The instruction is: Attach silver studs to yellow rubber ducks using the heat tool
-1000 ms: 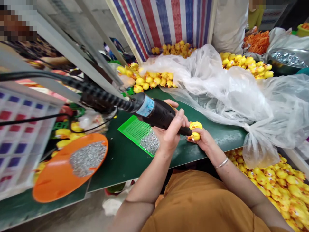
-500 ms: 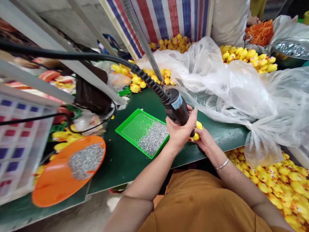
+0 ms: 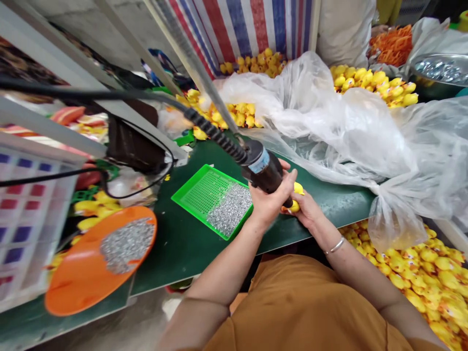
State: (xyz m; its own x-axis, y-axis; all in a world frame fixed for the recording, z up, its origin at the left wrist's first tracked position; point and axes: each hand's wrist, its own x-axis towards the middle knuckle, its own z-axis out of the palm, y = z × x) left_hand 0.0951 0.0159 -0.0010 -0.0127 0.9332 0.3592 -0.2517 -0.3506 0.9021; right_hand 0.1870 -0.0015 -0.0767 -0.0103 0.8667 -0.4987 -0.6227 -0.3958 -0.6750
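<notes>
My left hand [image 3: 267,201] is wrapped round a black electric screwdriver [image 3: 262,165] with a blue label, a thick cable running from its top. The tool leans, its lower end pointing down and right against a small yellow toy duck [image 3: 298,189]. My right hand [image 3: 309,208], with a silver bangle at the wrist, grips this duck under the tip. The exact contact point is hidden by my fingers. Just left of the tool lies a green tray [image 3: 190,192], its right half covered by small silver screws [image 3: 230,208].
An orange dish [image 3: 78,273] of screws sits left on the green table [image 3: 171,248]. Clear plastic sheeting [image 3: 351,131] spreads over the right side. Yellow ducks [image 3: 420,273] pile below right and behind [image 3: 373,83]. A metal post [image 3: 204,73] slants down near the cable.
The screwdriver has shifted slightly left and leans more, its top moving left. Both hands keep their grips on the tool and the duck. The whole view has shifted a little.
</notes>
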